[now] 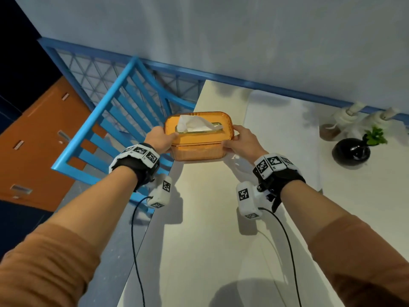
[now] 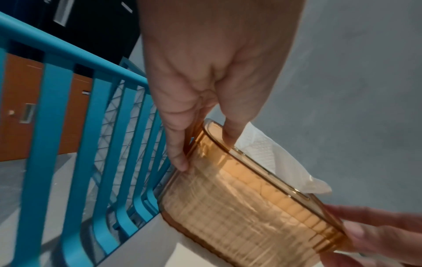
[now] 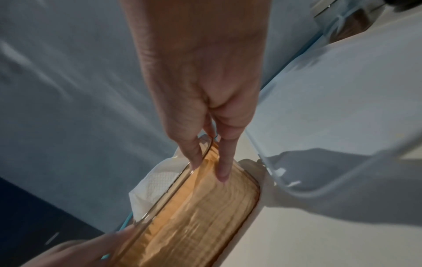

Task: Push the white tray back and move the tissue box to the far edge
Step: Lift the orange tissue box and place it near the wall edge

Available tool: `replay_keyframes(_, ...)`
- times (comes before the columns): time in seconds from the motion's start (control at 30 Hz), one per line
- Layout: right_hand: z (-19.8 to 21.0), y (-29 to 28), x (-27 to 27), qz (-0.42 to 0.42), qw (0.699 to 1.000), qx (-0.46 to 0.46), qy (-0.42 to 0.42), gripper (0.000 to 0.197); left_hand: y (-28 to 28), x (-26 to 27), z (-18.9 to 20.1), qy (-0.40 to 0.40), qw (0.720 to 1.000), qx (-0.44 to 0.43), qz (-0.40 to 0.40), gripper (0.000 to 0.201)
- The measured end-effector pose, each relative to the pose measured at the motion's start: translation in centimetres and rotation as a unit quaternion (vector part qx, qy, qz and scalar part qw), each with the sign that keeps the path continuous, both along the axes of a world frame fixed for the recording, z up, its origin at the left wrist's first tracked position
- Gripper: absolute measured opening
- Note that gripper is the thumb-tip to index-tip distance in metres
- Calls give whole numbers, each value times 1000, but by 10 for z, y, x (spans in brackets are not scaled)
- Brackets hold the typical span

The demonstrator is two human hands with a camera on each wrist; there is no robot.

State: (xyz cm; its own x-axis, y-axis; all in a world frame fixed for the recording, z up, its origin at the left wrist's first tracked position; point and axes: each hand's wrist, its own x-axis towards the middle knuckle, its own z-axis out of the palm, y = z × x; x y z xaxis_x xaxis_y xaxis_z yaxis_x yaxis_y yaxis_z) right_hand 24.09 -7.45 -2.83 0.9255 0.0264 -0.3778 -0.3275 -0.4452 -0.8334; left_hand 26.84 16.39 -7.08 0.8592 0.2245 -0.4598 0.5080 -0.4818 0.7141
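Tissue box (image 1: pixel 198 136), amber, at table's (image 1: pixel 199 229) left side, short of far edge. Left hand (image 1: pixel 159 139) and right hand (image 1: pixel 240 139) grip its ends, thumbs on lid. White tray (image 1: pixel 281 138) looks already back near wall. Judgement: box placement remains.

Bottles (image 1: pixel 354 117) at rt edge blurred; tissue box (image 1: pixel 197 138) ends behind hands.

One amber tissue box (image 1: pixel 197 138), with one white tissue (image 1: pixel 192 123) sticking out. One white tray (image 1: pixel 281 138) right of the fingers (image 1: pixel 230 143). Two pump bottles (image 1: pixel 345 120) and one black vase (image 1: pixel 350 150) farther right. One blue chair (image 1: pixel 115 129) left of them. Two hands.
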Motion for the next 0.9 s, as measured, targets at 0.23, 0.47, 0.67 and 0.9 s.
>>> replay_keyframes(0.23,-6,-19,65,-33,999,0,-4,55,-30,70,11,-46,998,37,-22,61)
replay_keyframes(0.47,-11,-36,104,-53,998,0,-17,51,-43,120,8,-65,996,16,-53,61)
replay_keyframes(0.67,-12,-48,125,-57,998,-5,-31,38,-49,151,1,-73,995,-12,-62,51)
replay_keyframes(0.9,-13,-50,143,-60,996,-29,-53,34,-57,175,2,-87,993,-18,-72,44)
